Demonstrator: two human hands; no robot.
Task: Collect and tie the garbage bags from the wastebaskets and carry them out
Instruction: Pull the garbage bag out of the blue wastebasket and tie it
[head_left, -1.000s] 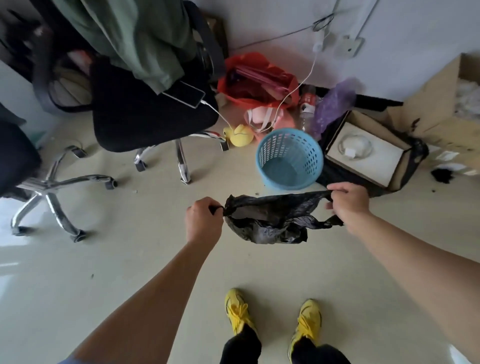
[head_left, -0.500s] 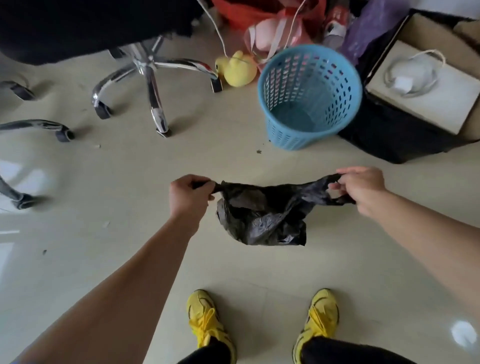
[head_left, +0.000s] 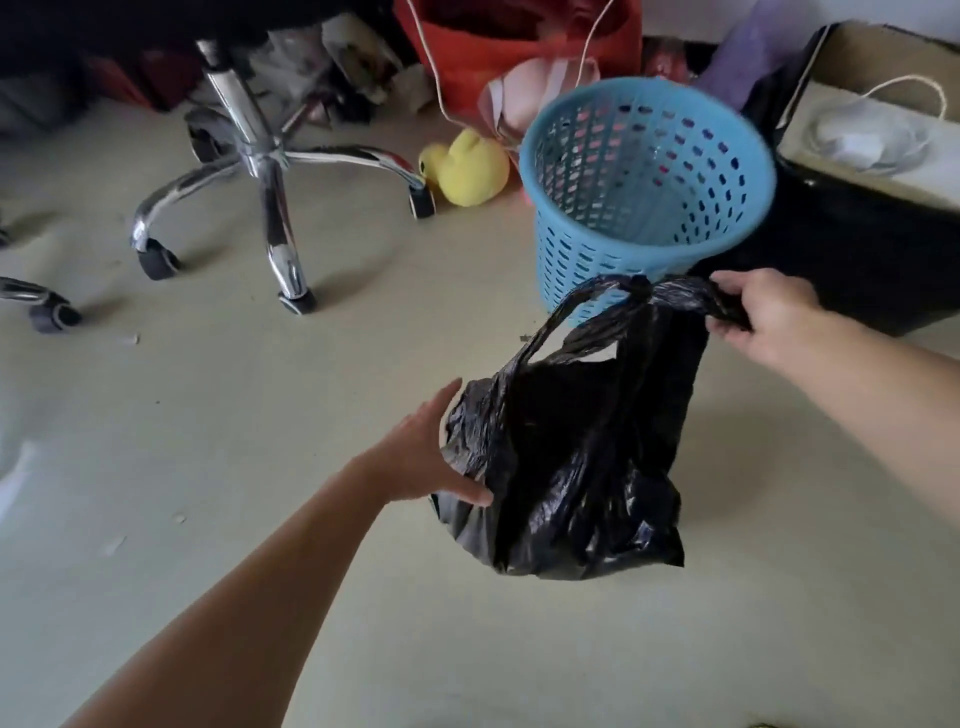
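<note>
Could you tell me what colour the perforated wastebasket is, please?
Light blue wastebasket, clearest in the head view.

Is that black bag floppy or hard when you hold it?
Probably floppy: the black bag sags and crinkles below the right hand gripping its handle. Likely light, since that one handle carries it while the left hand only touches its side.

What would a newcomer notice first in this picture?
The crumpled black plastic garbage bag hangs in the centre, above the pale floor; the right hand grips its handles at the top, and the left hand touches its side. Just behind it stands a light blue perforated plastic wastebasket, with a yellow plush duck on the floor to its left.
</note>
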